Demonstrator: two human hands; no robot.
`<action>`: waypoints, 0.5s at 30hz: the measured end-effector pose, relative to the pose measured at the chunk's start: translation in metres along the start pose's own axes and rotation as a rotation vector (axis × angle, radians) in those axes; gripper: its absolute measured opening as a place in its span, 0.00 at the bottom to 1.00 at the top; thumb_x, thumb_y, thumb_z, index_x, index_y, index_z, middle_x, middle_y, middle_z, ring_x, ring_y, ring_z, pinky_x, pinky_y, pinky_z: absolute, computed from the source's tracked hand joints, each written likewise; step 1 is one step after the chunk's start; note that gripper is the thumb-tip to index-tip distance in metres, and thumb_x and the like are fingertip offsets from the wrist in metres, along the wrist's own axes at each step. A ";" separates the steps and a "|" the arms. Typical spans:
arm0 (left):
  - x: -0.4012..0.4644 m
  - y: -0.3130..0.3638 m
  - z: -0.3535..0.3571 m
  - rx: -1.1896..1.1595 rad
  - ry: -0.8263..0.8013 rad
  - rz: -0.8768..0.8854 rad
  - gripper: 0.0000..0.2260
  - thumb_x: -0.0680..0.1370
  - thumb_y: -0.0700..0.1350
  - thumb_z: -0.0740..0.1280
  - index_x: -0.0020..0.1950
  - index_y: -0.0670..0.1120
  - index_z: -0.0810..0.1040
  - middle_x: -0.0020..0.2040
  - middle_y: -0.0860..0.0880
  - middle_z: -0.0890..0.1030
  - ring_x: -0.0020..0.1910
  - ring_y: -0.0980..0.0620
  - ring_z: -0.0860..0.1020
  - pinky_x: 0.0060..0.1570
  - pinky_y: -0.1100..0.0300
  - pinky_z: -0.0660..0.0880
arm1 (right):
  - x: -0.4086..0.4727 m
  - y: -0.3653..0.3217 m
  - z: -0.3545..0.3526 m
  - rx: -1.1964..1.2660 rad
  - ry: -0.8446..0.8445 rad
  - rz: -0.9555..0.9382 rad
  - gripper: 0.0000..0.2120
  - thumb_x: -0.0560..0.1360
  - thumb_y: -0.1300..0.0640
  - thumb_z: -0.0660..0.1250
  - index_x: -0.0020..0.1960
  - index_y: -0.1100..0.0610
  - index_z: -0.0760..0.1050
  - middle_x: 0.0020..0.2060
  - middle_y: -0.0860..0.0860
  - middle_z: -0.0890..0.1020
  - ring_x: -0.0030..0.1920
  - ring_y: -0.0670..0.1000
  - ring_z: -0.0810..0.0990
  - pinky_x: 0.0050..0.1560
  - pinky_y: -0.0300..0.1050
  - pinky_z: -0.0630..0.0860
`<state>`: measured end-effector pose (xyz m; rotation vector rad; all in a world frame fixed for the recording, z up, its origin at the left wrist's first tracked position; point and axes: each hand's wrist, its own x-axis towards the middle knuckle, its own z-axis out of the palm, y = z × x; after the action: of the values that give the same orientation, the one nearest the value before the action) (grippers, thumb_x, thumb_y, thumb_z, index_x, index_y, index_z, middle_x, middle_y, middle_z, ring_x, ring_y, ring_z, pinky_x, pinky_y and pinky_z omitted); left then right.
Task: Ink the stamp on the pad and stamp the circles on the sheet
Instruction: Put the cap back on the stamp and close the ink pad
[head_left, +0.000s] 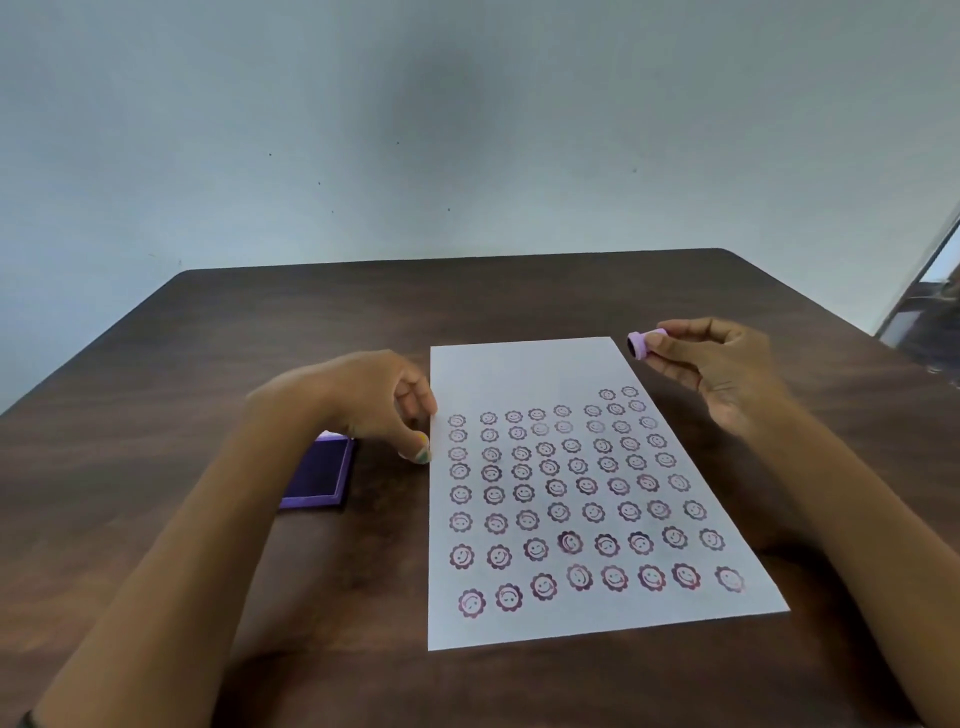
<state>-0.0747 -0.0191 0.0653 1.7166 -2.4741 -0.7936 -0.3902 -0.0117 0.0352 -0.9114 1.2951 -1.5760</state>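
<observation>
A: Near edge of the counter (519, 686): only forearms. The sheet (524, 374) lies right of centre, long side running away from the near edge. Flower-face prints fill it from the near end to about two thirds up; the far strip is blank.

B: Left hand (384, 400)?

A: At the sheet's left edge, fingertips (422, 453) bent down to the paper margin. Grip curled, pinching nothing; appears to pin the sheet. The pad (322, 473) sits just left of that hand, lid open, partly hidden by the wrist.

B: Stamp?

A: The stamp (643, 344) is off the counter, past the sheet's far right corner, in the right hand (722, 374). Grip pressed on its short barrel between thumb and fingers, dark face turned left.

B: Handling?

A: Judged light, rigid, small. Hold by the barrel sides, clear of the wet face. Paper is thin and will slide unless pinned. Likely next: re-ink across at the pad.
</observation>
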 end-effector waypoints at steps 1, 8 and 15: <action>0.001 -0.001 0.001 -0.002 0.003 0.001 0.15 0.64 0.46 0.79 0.49 0.51 0.81 0.43 0.55 0.85 0.41 0.57 0.81 0.48 0.59 0.75 | 0.000 0.000 0.000 -0.002 -0.002 -0.002 0.08 0.67 0.69 0.70 0.46 0.63 0.77 0.44 0.59 0.83 0.40 0.50 0.85 0.41 0.40 0.82; 0.005 -0.005 0.004 -0.053 0.064 0.023 0.08 0.67 0.40 0.76 0.42 0.50 0.82 0.37 0.54 0.86 0.36 0.59 0.83 0.49 0.52 0.80 | -0.002 -0.001 0.000 0.005 -0.017 -0.025 0.07 0.66 0.69 0.70 0.43 0.63 0.77 0.43 0.60 0.83 0.40 0.51 0.85 0.43 0.42 0.82; 0.006 -0.005 0.004 -0.076 0.185 0.132 0.09 0.66 0.39 0.75 0.42 0.50 0.81 0.38 0.54 0.84 0.34 0.61 0.81 0.40 0.65 0.76 | -0.005 0.005 0.007 -0.090 -0.016 -0.051 0.09 0.65 0.65 0.72 0.44 0.60 0.78 0.47 0.60 0.83 0.45 0.53 0.85 0.45 0.43 0.82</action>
<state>-0.0741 -0.0242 0.0576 1.5099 -2.3719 -0.6746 -0.3814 -0.0097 0.0319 -1.0185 1.3506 -1.5565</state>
